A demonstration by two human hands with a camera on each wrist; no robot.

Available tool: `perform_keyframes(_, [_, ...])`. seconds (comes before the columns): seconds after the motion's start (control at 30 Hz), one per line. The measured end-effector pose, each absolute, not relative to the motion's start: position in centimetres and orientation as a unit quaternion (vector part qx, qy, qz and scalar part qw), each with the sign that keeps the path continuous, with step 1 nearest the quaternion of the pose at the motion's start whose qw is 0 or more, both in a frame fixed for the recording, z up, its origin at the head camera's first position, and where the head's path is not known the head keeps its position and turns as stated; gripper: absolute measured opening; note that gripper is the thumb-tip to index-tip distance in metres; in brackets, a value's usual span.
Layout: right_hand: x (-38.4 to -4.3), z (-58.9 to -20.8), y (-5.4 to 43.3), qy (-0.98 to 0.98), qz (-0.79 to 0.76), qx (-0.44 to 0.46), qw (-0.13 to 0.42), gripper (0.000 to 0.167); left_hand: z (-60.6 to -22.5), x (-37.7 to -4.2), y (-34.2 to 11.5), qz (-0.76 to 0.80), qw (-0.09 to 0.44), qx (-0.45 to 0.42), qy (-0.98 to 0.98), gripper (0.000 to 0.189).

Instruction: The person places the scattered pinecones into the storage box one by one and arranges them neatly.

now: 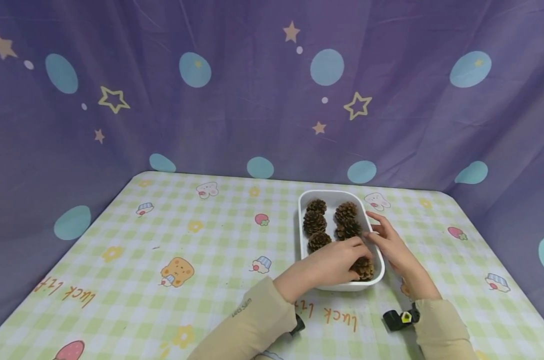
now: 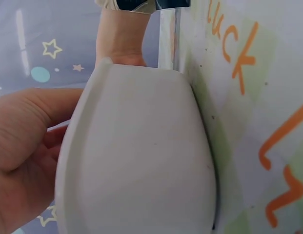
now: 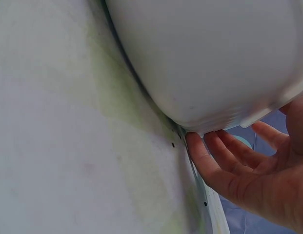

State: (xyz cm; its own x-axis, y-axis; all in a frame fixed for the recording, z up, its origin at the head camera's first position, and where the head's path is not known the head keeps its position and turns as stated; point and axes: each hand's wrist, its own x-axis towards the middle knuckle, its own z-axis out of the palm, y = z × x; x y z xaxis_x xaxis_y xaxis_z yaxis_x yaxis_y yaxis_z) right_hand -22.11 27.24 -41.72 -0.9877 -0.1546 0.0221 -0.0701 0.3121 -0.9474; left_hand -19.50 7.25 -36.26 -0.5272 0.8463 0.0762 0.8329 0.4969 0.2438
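Observation:
A white rectangular tub [image 1: 302,240] holds several brown pine cones in two rows. My left hand [image 1: 339,260] reaches over its near side, fingers curled about a pine cone [image 1: 364,270] at the near right corner. The left wrist view shows the left hand [image 2: 24,141] over the rim; the tub's wall [image 2: 136,146] hides the pine cone there. My right hand [image 1: 391,245] lies along the tub's right side, its thumb at the rim. In the right wrist view, the right hand's [image 3: 253,170] lightly bent fingers touch the outer wall [image 3: 210,63].
The tub stands on a table with a green checked cloth [image 1: 227,235] printed with small pictures and lettering. A purple curtain [image 1: 254,125] with stars and blue spots rises behind and beside the table. A black wrist device [image 1: 400,319] hangs at the right sleeve.

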Motion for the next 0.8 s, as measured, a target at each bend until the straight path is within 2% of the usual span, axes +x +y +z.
perform_keyframes(0.33, [-22.16,-41.73,27.33,0.807,-0.587,-0.062,0.035,0.058,-36.88,-20.12,7.35,0.144,0.024,0.506,0.850,0.040])
perform_keyframes(0.67, [-22.20,-41.86,27.48,0.812,-0.580,-0.059,0.033,0.058,-36.82,-20.25,7.30,0.137,0.066,0.515,0.844,0.040])
perform_keyframes(0.8, [-22.20,-41.96,27.45,0.811,-0.581,-0.060,0.032,0.057,-36.76,-20.15,7.12,0.137,0.051,0.514,0.845,0.038])
